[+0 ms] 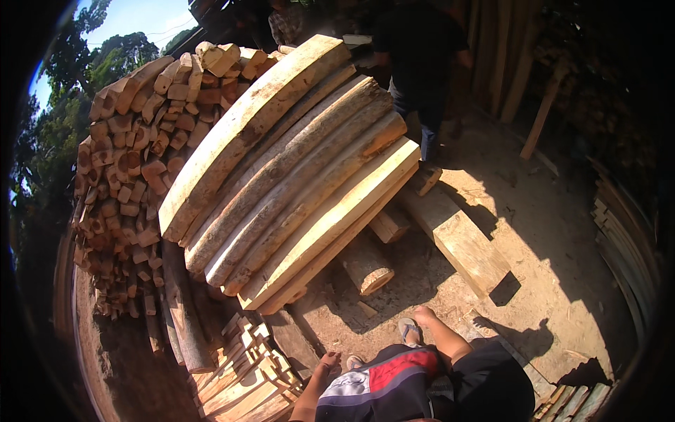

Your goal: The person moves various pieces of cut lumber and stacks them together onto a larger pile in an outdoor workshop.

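My left hand [330, 361] hangs low beside my left thigh, with nothing visible in it and its fingers loosely apart. My right hand [422, 315] is held out in front of my body above a sandalled foot [408, 328], also holding nothing that shows; its fingers look loose and are small in the picture. Neither hand touches wood. Ahead and to the left lies a raised stack of long timbers, with a pale squared beam [264, 123] on top at the far side, bark-covered slabs [295, 183] in the middle and another pale squared beam [337, 221] nearest me.
Short log [373, 271] and thick squared beam [464, 243] lie on the dirt ground [555, 260]. A tall pile of cut wood [133, 169] stands left; thin offcuts [246, 380] lie near my left side. Another person [422, 63] in dark clothes stands beyond the stack. Planks [619, 246] line the right.
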